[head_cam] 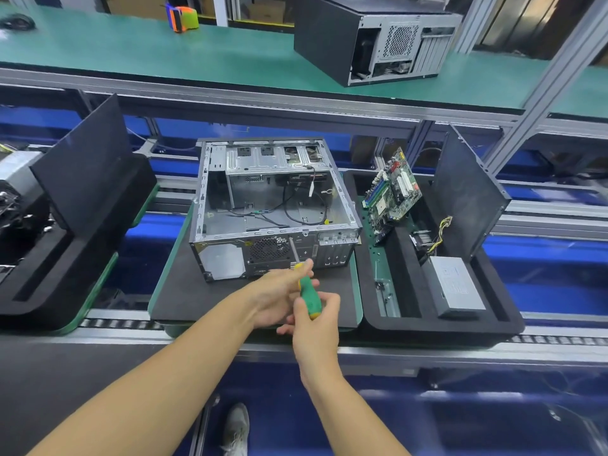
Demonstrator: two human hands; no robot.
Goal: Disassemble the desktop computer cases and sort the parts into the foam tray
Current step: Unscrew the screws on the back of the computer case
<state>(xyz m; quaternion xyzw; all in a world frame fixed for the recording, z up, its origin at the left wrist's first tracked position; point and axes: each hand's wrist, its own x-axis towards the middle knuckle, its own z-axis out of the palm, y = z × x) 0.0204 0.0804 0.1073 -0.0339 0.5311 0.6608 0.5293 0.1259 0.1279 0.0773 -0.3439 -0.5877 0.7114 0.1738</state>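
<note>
Screwdriver (309, 291) held in both my hands at the rear of an open computer case (273, 205), the metal shaft angled up and away from me. The tip meets the top edge of the rear panel, just right of the fan grille. My right hand (315, 319) is wrapped round the back half of the green-and-yellow handle, fingers (330, 301) curled over it, forearm coming in from the lower right. My left hand (279, 289) holds the front of the handle, thumb lying up along the yellow collar and a fingertip showing on the handle's other side. That forearm reaches in from the lower left. The two hands touch just in front of the case.

The case lies open face up on a dark mat (204, 291), with loose black cables on its floor. Just to its right is the foam tray (427, 327). In it a motherboard (393, 192) leans on edge, a grey power supply (455, 286) lies flat in a slot, and a dark side panel (467, 192) stands at the tray's right side. A second case (329, 41) sits on the green shelf (131, 51) above.
</note>
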